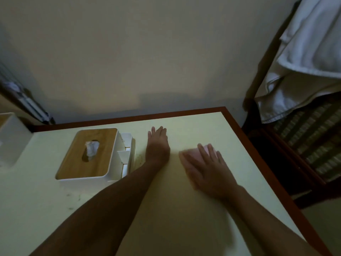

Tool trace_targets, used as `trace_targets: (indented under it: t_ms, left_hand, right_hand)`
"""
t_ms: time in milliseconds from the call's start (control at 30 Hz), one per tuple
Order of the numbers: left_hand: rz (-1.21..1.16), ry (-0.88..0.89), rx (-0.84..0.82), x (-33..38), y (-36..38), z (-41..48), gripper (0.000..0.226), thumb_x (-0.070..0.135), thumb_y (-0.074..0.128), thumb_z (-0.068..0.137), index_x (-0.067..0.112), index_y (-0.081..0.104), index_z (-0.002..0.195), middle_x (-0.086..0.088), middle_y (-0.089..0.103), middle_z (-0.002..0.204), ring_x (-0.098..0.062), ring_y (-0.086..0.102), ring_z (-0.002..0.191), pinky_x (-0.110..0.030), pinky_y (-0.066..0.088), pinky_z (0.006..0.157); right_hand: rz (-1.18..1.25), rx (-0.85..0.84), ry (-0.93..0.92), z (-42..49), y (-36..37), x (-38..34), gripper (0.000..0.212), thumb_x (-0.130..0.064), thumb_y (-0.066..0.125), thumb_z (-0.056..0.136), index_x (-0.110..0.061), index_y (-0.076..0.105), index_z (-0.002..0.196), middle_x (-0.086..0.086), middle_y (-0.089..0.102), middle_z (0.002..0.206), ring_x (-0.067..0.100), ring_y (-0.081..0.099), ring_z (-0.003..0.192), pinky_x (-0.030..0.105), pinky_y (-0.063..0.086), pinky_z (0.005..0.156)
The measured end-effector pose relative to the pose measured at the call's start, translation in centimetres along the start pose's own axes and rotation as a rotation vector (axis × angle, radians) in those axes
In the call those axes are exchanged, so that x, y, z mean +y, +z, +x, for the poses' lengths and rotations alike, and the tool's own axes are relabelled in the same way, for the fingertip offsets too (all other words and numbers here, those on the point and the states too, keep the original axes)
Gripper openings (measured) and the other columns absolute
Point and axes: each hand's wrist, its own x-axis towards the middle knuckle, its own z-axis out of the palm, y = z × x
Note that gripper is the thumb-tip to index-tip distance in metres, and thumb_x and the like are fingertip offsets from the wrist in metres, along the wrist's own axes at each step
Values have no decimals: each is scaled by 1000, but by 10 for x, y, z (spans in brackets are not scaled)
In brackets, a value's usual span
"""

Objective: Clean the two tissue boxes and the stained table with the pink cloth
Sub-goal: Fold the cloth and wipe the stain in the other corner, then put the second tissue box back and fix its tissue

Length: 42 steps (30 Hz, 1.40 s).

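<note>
We see the pink cloth (206,149) lying on the right part of the pale table (184,218), under the right hand (208,169). This hand is blurred; its fingers are straight and spread, pressing the cloth flat, not curled around it. Just to the left, the left hand (157,145) rests flat on the table with straight fingers, holding nothing. Beside its wrist we notice faint marks (140,159). Further left stands a white tissue box (88,154) with a wooden lid, and dark specks (73,198) lie in front of it. A second white box (13,139) is cut by the left edge. On the right, a white towel (310,52) hangs over a chair (304,145).
</note>
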Motion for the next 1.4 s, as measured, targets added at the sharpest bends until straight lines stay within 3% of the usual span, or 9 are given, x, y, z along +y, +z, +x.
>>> trace_targets:
  t_ms: [100, 233, 367, 467, 700, 900, 1067, 1267, 1400]
  left_hand:
    - [-105, 0, -53, 15, -27, -12, 41, 15, 32, 105, 7, 45, 143, -12, 42, 151, -31, 25, 147, -38, 10, 121]
    - [-355, 11, -77, 33, -74, -26, 34, 19, 39, 104, 13, 59, 131, -6, 56, 138, -22, 49, 129, -30, 34, 109]
    - [-488, 55, -166, 28, -133, -38, 24, 18, 52, 98, 15, 71, 112, 1, 69, 114, -14, 63, 102, -24, 46, 88]
    - [-602, 12, -78, 6, -176, -59, 17, 22, 57, 95, 20, 73, 100, 10, 70, 98, -9, 64, 92, -21, 47, 76]
    - [-468, -605, 476, -57, -225, -111, 22, 30, 64, 90, 30, 58, 112, -1, 48, 123, -21, 46, 114, -37, 41, 97]
    - [-706, -1133, 297, -88, -210, -129, 71, 43, 74, 78, 24, 31, 131, -14, 33, 135, -31, 40, 115, -45, 44, 100]
    - [-1170, -1376, 364, -92, -192, -120, 67, 49, 68, 80, 22, 34, 131, -12, 40, 136, -31, 44, 120, -48, 48, 99]
    - [-1169, -1328, 430, -100, -199, -98, 52, 43, 61, 90, 16, 45, 131, -12, 49, 131, -30, 52, 117, -48, 48, 100]
    - [-1338, -1041, 343, -108, -207, -99, 22, 29, 56, 95, 13, 69, 89, -8, 71, 93, -23, 68, 86, -37, 56, 84]
  right_hand:
    - [22, -90, -50, -25, -1, -15, 61, -72, -5, 92, -59, -13, 151, 3, -12, 169, 34, -15, 154, 57, 4, 125]
    - [97, -228, -85, -37, -25, -25, 52, -58, 14, 104, -55, 7, 155, -2, -9, 169, 28, -15, 154, 47, -10, 122]
    - [519, -149, 83, -31, -71, -44, 39, -48, 45, 104, -34, 61, 136, -7, 51, 151, 15, 50, 135, 41, 40, 115]
    - [658, 5, 101, -11, -102, -70, 23, -35, 57, 101, -28, 74, 114, -12, 71, 119, 7, 66, 107, 31, 56, 94]
    - [714, 95, 50, 61, -124, -145, 26, -25, 56, 100, -23, 69, 123, -5, 66, 125, 14, 62, 109, 30, 49, 95]
    - [721, -17, 15, 100, -110, -209, 48, -25, 52, 103, -19, 45, 150, 5, 45, 155, 25, 44, 139, 34, 36, 109]
    - [796, -134, 53, 123, -101, -229, 55, -31, 43, 106, -20, 28, 159, 7, 32, 163, 28, 36, 146, 41, 34, 118]
    - [704, 36, 225, 138, -95, -220, 43, -43, 44, 97, -19, 66, 124, 10, 61, 131, 29, 59, 117, 42, 48, 101]
    - [721, 77, 296, 128, -93, -195, 35, -31, 46, 96, -10, 65, 76, 8, 65, 81, 28, 61, 81, 37, 48, 72]
